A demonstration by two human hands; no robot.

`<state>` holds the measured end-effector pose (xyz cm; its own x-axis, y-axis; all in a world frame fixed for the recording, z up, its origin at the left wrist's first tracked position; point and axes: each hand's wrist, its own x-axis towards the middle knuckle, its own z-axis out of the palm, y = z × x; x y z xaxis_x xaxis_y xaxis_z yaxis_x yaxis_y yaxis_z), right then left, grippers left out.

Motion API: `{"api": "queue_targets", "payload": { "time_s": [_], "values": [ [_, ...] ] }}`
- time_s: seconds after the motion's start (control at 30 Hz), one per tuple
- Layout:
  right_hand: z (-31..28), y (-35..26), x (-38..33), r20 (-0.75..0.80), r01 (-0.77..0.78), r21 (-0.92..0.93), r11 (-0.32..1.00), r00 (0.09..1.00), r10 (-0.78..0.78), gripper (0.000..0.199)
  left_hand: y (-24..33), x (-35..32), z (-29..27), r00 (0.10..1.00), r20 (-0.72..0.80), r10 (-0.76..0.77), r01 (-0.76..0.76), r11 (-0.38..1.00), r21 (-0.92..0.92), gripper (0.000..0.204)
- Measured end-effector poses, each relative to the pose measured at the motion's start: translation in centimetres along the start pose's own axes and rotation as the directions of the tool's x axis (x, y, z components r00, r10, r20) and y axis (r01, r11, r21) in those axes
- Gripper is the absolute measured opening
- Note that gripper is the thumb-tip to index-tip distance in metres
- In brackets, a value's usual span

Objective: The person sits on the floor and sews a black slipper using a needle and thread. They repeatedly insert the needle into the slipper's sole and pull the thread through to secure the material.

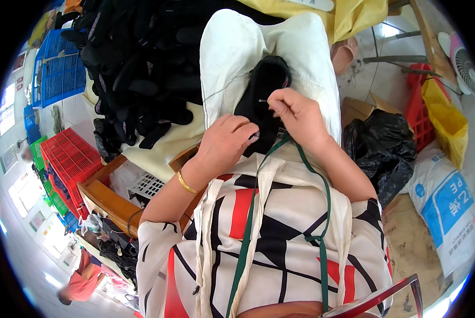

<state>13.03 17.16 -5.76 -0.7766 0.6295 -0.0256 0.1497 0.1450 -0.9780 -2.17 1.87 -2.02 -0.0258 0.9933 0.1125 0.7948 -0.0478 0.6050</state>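
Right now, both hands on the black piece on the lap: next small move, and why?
Probably draw the right hand up and away. Its fingertips pinch at the black fabric piece, as if on a thread, while the left hand pins the piece's lower edge against the lap.

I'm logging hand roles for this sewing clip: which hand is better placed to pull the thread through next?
Probably the right hand: its fingertips are pinched together above the black shoe upper as if holding something small. The left hand lies flat on the upper's lower edge, pinning it to the lap.

Left hand (224,143) flat — right hand (295,114) pinched
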Motion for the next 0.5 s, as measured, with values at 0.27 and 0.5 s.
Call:
{"api": "queue_targets", "payload": {
  "time_s": [0.27, 0.5],
  "values": [
    [-1.1, -1.9, -1.8, 0.283, -0.035, -0.276, 0.961, 0.952, 0.116, 0.008, 0.4, -0.8, 0.3, 0.988, -0.051, -0.144, 0.144, 0.990, -0.004, 0.032],
    [-1.3, -2.3, -3.1, 0.328, 0.017, -0.254, 0.967, 0.942, 0.069, 0.009, -0.5, -1.6, 1.1, 0.989, -0.147, 0.006, 0.004, 0.998, 0.068, 0.042]
  ]
}}
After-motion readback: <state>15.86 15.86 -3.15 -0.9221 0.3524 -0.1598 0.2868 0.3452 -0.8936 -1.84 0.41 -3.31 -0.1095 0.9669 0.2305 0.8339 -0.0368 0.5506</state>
